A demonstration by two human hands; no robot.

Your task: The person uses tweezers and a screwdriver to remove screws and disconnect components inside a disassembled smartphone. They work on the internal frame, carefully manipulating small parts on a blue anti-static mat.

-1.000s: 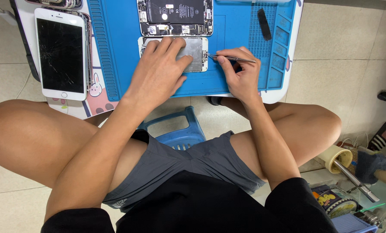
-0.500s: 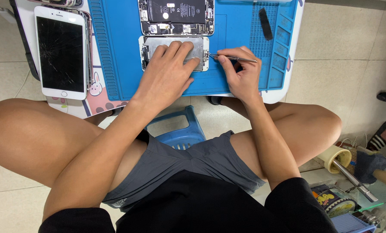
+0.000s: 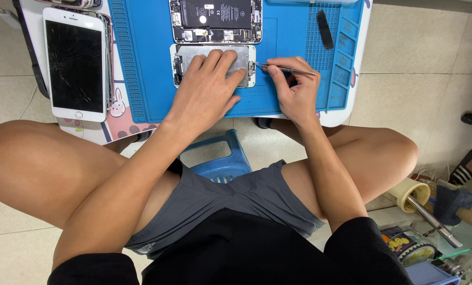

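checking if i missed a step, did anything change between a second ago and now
Very little. The left hand stays pressed flat on the detached screen panel, fingers shifting only slightly. The right hand keeps the metal tweezers with the tip at the panel's right edge. Nothing was picked up or let go. The opened phone body, cracked white phone and blue mat have not moved.

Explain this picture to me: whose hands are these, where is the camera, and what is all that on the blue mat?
The camera sits on a seated person's head and looks down past the knees. The left hand presses flat on a detached phone screen panel lying on a blue work mat. The right hand holds thin metal tweezers, tip at the panel's right edge. Above lies an opened phone body showing its black battery. Left of the mat rests a white phone with cracked glass.
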